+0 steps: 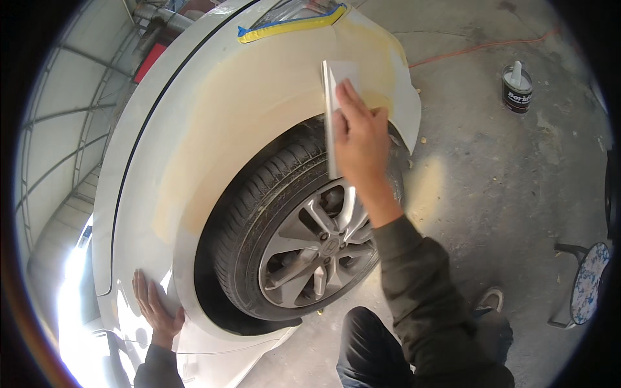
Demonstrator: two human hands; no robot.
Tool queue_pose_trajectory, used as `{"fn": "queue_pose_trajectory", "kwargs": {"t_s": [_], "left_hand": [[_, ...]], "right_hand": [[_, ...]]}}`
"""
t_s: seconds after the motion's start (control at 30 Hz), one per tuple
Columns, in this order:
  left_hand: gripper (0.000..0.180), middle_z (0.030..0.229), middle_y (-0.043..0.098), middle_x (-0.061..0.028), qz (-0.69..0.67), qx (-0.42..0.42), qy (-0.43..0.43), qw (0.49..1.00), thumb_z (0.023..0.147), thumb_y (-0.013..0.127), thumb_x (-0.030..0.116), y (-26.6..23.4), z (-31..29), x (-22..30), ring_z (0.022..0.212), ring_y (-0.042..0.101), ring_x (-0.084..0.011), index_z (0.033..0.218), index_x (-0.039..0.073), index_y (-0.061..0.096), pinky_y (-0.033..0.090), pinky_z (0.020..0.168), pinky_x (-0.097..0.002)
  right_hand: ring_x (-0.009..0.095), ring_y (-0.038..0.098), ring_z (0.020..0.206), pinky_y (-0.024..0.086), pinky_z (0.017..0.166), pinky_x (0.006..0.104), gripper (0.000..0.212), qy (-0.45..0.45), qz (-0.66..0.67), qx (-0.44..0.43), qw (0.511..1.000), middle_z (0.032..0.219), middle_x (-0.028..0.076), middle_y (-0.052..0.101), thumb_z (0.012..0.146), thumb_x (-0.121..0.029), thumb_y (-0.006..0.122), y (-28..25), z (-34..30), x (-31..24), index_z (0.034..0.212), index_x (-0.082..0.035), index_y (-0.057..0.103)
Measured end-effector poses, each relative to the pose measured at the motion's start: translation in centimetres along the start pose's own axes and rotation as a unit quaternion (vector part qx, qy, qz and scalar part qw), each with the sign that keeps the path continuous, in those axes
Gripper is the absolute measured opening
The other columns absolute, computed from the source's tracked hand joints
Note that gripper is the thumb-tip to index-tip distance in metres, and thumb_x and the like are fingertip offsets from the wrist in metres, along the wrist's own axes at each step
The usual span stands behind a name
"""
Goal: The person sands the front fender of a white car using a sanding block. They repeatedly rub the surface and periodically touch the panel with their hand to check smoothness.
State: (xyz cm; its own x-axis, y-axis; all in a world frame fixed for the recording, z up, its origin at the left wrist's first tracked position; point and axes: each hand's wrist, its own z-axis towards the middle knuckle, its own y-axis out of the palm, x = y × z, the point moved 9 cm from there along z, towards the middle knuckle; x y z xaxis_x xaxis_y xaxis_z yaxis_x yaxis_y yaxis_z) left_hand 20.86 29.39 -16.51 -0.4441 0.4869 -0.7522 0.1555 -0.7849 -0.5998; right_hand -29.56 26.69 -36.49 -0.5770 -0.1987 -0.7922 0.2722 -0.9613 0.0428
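Observation:
My right hand (pixel 363 139) grips a long, flat white sanding block (pixel 328 90) over the front fender of a white car, just above the wheel arch. Its thumb and fingers wrap the block, whose underside is hidden, so contact with the panel is hard to judge. Tan and yellowish filler patches cover much of the fender (pixel 217 110). My left hand (pixel 155 307) lies flat on the bodywork behind the wheel arch, fingers spread. Between the hands sits the front wheel (pixel 323 242), with a black tyre (pixel 249 220) and silver spokes.
Blue and yellow masking tape (pixel 294 26) edges the headlight. On the concrete floor stand a dark can (pixel 517 97) with a pale tool in it, and a low stool (pixel 590 284) with a patterned seat. A red cord (pixel 479 45) runs across the floor. My shoe (pixel 491 299) is nearby.

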Motion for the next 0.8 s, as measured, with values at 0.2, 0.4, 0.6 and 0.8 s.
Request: {"fn": "queue_pose_trajectory", "kwargs": {"t_s": [0.2,0.4,0.6,0.8], "left_hand": [[0.083,0.166,0.034,-0.0319,0.003,-0.012,-0.011,1.000,0.102,0.048,0.059,0.5,-1.2,-0.1,0.152,0.036,-0.0548,0.163,0.006,0.031,0.029,0.123,-0.0697],[0.082,0.164,0.037,-0.0332,-0.001,-0.003,-0.005,1.000,0.102,0.048,0.060,-0.1,-0.7,-0.2,0.150,0.038,-0.0567,0.162,0.006,0.033,0.031,0.121,-0.0713],[0.082,0.163,0.037,-0.0344,-0.003,-0.007,-0.006,1.000,0.102,0.047,0.060,0.9,-0.6,-0.3,0.149,0.039,-0.0578,0.160,0.004,0.034,0.032,0.120,-0.0714],[0.082,0.163,0.037,-0.0343,0.001,-0.015,-0.012,1.000,0.102,0.049,0.059,-0.3,-1.2,-0.4,0.149,0.039,-0.0574,0.159,0.003,0.035,0.033,0.120,-0.0708]], "right_hand": [[0.035,0.058,0.093,0.054,0.083,0.0454,0.063,-0.110,0.066,-0.052,0.990,0.145,0.002,0.067,0.078,0.001,0.072,0.7,-3.3,-11.0,0.139,-0.013,0.068],[0.037,0.060,0.093,0.051,0.089,0.0456,0.052,0.043,0.002,-0.031,0.999,0.138,0.008,0.072,0.094,-0.002,0.068,0.7,1.1,0.9,0.145,-0.011,0.064],[0.040,0.058,0.095,0.051,0.079,0.0478,0.053,-0.155,0.108,-0.077,0.979,0.138,0.014,0.065,0.092,-0.011,0.073,1.4,-5.7,-17.5,0.145,-0.011,0.067],[0.041,0.062,0.093,0.053,0.083,0.0508,0.052,-0.013,0.063,-0.009,0.998,0.115,0.017,0.073,0.093,-0.007,0.070,1.2,1.0,-1.5,0.144,-0.015,0.064]]}}
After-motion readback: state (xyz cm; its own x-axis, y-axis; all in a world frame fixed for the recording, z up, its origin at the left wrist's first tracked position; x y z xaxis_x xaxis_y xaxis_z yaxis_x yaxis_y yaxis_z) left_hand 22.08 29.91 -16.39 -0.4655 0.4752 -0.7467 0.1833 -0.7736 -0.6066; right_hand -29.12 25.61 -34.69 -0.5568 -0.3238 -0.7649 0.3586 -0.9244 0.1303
